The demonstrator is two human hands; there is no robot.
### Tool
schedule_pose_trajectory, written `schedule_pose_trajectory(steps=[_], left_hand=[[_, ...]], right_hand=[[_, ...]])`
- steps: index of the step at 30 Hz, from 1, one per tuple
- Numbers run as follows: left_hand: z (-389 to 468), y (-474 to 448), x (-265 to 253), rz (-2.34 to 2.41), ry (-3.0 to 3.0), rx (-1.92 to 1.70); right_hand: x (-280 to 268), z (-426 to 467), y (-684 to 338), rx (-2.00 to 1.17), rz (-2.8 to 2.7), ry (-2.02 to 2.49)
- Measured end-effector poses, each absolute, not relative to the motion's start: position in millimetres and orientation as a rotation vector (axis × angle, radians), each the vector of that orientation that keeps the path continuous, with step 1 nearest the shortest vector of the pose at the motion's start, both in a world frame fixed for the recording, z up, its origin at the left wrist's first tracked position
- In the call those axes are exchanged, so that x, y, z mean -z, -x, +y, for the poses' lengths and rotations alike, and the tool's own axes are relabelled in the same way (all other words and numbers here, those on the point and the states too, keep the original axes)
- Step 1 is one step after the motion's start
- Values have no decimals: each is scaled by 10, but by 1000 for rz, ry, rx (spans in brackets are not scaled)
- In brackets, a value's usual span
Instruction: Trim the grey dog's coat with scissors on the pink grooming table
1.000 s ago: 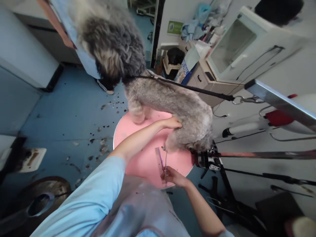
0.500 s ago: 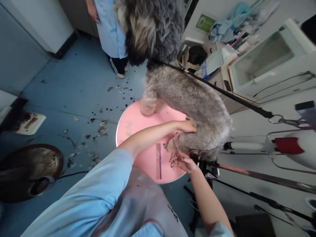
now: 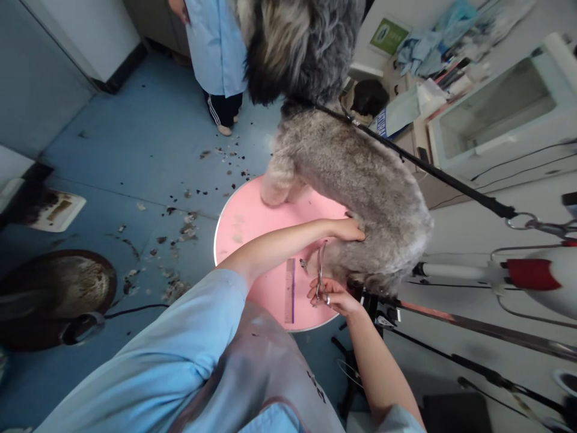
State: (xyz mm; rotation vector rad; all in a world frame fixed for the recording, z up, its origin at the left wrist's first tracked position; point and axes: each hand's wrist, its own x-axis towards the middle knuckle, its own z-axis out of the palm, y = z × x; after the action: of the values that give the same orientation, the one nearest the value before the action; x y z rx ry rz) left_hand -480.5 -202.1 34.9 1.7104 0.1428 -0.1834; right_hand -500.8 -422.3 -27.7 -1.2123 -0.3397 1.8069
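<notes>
A grey dog, clipped short on the body and shaggy on the head, stands on a round pink table. My left hand is closed at the top of its hind leg, the fingertips partly hidden in the fur. My right hand holds a pair of scissors by the finger loops. Their blades are together and point away from me, beside the lower hind leg. A comb with a purple edge lies on the table left of my right hand, near a small tuft of cut hair.
A black tether runs from the dog's neck to a metal clip at right. Another person in a blue smock stands beyond the table. Hair clippings litter the blue floor. A dryer and a metal pole stand at right.
The scissors' blades were apart and are now together. My left hand stays at the dog's hind leg. The whole view has shifted slightly.
</notes>
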Motion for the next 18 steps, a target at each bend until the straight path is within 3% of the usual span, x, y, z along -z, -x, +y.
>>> schedule_pose_trajectory(steps=[18], left_hand=[[-2021, 4836, -333, 115, -1726, 193]], right_hand=[[554, -4399, 4853, -1903, -229, 1102]])
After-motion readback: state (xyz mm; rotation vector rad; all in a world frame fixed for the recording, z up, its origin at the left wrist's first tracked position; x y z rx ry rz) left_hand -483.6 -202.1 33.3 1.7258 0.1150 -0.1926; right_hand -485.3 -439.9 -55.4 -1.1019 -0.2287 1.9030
